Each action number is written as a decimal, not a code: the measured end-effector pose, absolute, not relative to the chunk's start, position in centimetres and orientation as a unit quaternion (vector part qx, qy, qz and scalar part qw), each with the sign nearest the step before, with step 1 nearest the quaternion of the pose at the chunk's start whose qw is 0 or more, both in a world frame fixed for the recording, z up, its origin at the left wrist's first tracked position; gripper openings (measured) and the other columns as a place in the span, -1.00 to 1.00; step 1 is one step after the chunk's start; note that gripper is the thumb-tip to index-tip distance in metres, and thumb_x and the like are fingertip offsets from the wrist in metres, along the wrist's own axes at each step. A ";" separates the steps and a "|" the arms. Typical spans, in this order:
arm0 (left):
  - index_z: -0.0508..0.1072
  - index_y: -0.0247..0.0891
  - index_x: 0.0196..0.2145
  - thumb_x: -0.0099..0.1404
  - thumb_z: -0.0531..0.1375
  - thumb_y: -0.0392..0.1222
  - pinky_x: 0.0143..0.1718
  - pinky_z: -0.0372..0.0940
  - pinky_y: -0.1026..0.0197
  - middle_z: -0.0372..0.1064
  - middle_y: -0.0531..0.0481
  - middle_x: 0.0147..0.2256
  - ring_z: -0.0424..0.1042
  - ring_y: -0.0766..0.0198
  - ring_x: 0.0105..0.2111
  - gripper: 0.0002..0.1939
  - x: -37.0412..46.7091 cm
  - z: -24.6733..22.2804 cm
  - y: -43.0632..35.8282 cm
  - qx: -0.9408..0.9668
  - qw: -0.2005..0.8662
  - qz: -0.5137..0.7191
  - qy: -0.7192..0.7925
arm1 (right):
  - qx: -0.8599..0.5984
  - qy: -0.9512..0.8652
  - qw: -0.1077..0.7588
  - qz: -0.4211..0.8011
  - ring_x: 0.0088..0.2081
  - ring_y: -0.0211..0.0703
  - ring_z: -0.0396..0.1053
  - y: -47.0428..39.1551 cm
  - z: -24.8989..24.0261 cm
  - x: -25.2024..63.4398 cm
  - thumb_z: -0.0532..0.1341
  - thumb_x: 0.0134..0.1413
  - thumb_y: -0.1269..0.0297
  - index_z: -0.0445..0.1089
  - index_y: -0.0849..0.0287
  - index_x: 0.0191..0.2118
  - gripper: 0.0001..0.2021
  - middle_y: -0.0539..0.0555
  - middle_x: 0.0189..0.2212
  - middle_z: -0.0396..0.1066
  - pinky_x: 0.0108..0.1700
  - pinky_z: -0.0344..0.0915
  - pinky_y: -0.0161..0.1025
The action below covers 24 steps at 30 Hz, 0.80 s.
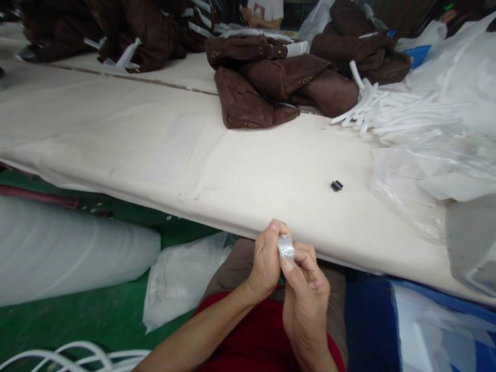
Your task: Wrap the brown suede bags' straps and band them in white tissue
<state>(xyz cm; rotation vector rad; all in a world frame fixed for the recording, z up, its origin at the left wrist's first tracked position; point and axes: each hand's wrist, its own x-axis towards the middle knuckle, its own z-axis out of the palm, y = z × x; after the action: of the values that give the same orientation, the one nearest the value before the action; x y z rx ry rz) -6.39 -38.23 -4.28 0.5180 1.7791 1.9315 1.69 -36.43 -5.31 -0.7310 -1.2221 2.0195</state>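
A small silvery roll (285,248) with green marks, like tape, is held between my two hands at the table's front edge, above my lap. My left hand (266,261) is closed round its left side, thumb up. The thumb and fingers of my right hand (306,284) pinch its lower right side. Beyond them, a small black clip-like piece (337,186) lies on the cream-covered table (248,175).
Brown leather bags (248,101) are piled at the back. White tubes (368,106) and clear plastic (418,181) lie on the right, beside a grey bin (473,243). A person (267,13) is across the table. A large foam roll (77,248) lies below left.
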 end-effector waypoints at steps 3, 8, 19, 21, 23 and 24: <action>0.22 -0.20 -0.52 0.51 -0.20 -0.06 -0.42 0.14 0.23 0.12 0.09 -0.57 0.14 0.31 -0.54 -0.52 -5.8 -4.6 -38.4 0.194 0.219 0.702 0.650 | -0.285 -0.459 0.331 0.773 -0.17 -0.17 0.27 -36.6 -5.3 2.1 0.28 0.17 0.30 0.52 0.11 -0.31 -0.94 0.01 -0.26 0.27 -0.05 0.21 -0.19; 0.24 -0.20 -0.52 0.51 -0.19 -0.08 -0.42 0.15 0.24 0.13 0.09 -0.56 0.14 0.31 -0.54 -0.53 -5.2 -5.0 -38.5 0.198 0.212 0.696 0.657 | -0.301 -0.431 0.342 0.779 -0.19 -0.18 0.26 -36.9 -5.2 2.3 0.32 0.13 0.27 0.53 0.12 -0.35 -0.92 0.00 -0.29 0.26 -0.09 0.20 -0.21; 0.22 -0.19 -0.53 0.51 -0.19 -0.10 -0.41 0.14 0.24 0.13 0.10 -0.59 0.14 0.30 -0.55 -0.53 -6.0 -4.7 -38.7 0.198 0.212 0.681 0.673 | -0.279 -0.426 0.307 0.804 -0.09 -0.11 0.29 -36.9 -5.4 2.3 0.29 0.16 0.27 0.54 0.09 -0.26 -0.92 0.04 -0.22 0.31 0.02 0.19 -0.13; 0.23 -0.19 -0.53 0.51 -0.18 -0.09 -0.42 0.13 0.23 0.12 0.10 -0.59 0.13 0.30 -0.55 -0.53 -6.0 -4.8 -38.7 0.199 0.213 0.685 0.668 | -0.281 -0.431 0.310 0.799 -0.11 -0.13 0.29 -36.9 -5.4 2.3 0.29 0.16 0.28 0.54 0.10 -0.28 -0.93 0.03 -0.23 0.30 0.01 0.20 -0.14; 0.23 -0.19 -0.52 0.51 -0.18 -0.08 -0.42 0.12 0.23 0.12 0.10 -0.58 0.13 0.31 -0.55 -0.54 -6.0 -5.0 -38.8 0.200 0.215 0.688 0.663 | -0.284 -0.435 0.313 0.795 -0.12 -0.14 0.29 -36.9 -5.4 2.2 0.29 0.16 0.28 0.53 0.10 -0.29 -0.93 0.02 -0.24 0.29 0.00 0.20 -0.15; 0.23 -0.19 -0.52 0.51 -0.18 -0.08 -0.42 0.12 0.23 0.12 0.10 -0.58 0.13 0.30 -0.55 -0.54 -6.0 -5.1 -38.9 0.200 0.217 0.690 0.661 | -0.286 -0.437 0.312 0.793 -0.13 -0.14 0.29 -36.9 -5.4 2.1 0.29 0.16 0.28 0.53 0.10 -0.29 -0.93 0.02 -0.24 0.29 0.00 0.20 -0.16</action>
<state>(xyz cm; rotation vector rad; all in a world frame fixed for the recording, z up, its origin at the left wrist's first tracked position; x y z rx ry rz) -6.04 -38.86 -5.12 0.5531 1.8321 1.9107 2.14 -36.95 -5.44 -0.7538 -1.1537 2.0935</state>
